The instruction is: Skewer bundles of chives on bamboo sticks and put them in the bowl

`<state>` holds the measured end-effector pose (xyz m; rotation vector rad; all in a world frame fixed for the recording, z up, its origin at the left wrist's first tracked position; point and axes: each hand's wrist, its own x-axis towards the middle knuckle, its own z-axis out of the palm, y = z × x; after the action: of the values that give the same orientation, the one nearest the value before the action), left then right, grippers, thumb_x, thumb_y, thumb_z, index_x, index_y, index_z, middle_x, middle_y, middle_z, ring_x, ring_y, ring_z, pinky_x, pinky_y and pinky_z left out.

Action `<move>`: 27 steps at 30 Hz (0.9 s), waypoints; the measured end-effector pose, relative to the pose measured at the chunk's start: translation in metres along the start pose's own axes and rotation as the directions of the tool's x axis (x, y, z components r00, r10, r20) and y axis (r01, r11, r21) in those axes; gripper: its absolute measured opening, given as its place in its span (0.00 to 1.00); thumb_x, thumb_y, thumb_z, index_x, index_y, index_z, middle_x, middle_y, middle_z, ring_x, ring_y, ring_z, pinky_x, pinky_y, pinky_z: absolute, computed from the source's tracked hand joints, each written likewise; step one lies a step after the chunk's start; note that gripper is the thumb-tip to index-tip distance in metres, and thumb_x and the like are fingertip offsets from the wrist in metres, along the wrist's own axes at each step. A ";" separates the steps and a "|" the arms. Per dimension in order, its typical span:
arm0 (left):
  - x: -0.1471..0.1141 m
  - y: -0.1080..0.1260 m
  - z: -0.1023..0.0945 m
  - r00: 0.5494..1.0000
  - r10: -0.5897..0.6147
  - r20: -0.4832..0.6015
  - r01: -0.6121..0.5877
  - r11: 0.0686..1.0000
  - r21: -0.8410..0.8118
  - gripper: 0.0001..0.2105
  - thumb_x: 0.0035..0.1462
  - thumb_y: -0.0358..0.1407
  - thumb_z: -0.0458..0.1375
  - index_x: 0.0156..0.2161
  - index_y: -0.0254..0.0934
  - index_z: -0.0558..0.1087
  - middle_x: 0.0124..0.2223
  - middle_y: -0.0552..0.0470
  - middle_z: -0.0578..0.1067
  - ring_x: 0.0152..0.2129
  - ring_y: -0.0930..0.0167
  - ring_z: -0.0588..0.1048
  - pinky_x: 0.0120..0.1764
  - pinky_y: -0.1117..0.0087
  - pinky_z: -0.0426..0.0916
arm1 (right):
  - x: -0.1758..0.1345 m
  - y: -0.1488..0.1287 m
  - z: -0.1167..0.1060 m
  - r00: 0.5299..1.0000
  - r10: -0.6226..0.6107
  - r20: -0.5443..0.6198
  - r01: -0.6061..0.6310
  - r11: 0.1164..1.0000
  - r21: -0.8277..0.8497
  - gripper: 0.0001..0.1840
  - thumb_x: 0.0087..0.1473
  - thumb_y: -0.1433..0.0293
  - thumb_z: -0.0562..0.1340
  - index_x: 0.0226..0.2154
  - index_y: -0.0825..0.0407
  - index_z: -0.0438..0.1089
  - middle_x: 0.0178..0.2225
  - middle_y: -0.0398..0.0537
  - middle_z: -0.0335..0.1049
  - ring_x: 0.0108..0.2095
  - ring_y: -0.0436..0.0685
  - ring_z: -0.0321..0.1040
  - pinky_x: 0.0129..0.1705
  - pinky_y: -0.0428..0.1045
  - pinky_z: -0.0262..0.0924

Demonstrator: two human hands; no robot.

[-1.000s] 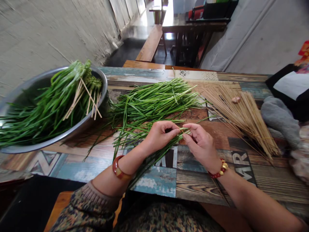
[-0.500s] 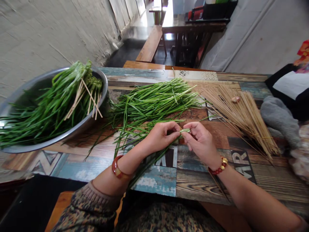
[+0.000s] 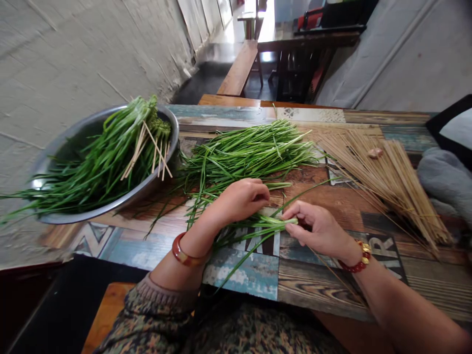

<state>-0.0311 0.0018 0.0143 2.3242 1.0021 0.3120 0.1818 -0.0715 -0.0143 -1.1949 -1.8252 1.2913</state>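
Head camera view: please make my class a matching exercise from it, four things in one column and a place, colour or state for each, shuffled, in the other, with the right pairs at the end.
Things
1. Metal basin
2. Large pile of bamboo skewers
3. Right hand
4. Beaded bracelet

Descriptions
A. Pinching the pale end of a small garlic-chive bunch
B. Red and gold
C. Heaped with garlic chives
D. Fanned out on the right side of the table

Right pairs: 1-C, 2-D, 3-A, 4-B
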 end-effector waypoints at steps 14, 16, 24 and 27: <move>-0.003 0.006 -0.004 0.954 0.116 0.275 -0.157 0.979 0.130 0.03 0.48 0.33 0.63 0.28 0.36 0.74 0.30 0.53 0.71 0.30 0.71 0.69 0.30 0.72 0.56 | -0.002 -0.007 -0.003 0.979 -0.165 0.118 0.185 0.966 -0.180 0.03 0.51 0.74 0.61 0.32 0.52 0.68 0.25 0.41 0.68 0.22 0.46 0.61 0.24 0.43 0.56; -0.003 0.007 -0.002 0.951 0.140 0.275 -0.181 0.975 0.129 0.02 0.48 0.31 0.61 0.26 0.36 0.73 0.29 0.52 0.71 0.30 0.71 0.69 0.30 0.72 0.57 | -0.001 -0.006 -0.003 0.981 -0.160 0.113 0.180 0.965 -0.193 0.03 0.51 0.75 0.61 0.32 0.52 0.69 0.25 0.41 0.68 0.22 0.46 0.61 0.24 0.43 0.56; 0.002 0.005 0.009 0.998 0.047 0.036 -0.053 0.979 0.196 0.07 0.55 0.28 0.54 0.28 0.34 0.72 0.31 0.50 0.70 0.29 0.72 0.68 0.31 0.72 0.58 | -0.003 -0.010 -0.009 0.987 -0.120 0.103 0.136 0.977 -0.163 0.03 0.51 0.73 0.61 0.33 0.52 0.69 0.25 0.41 0.68 0.21 0.46 0.61 0.23 0.42 0.56; 0.002 0.003 0.007 1.000 0.012 -0.020 -0.010 0.996 0.091 0.06 0.56 0.29 0.54 0.31 0.34 0.73 0.33 0.50 0.71 0.30 0.73 0.69 0.33 0.74 0.60 | -0.006 -0.015 -0.009 0.975 -0.122 0.186 0.149 0.979 -0.142 0.05 0.49 0.74 0.62 0.32 0.51 0.69 0.26 0.41 0.69 0.22 0.46 0.62 0.24 0.42 0.58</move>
<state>-0.0249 -0.0010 0.0106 2.4131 1.0338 0.3012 0.1868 -0.0750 0.0030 -1.0407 -2.1303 1.2292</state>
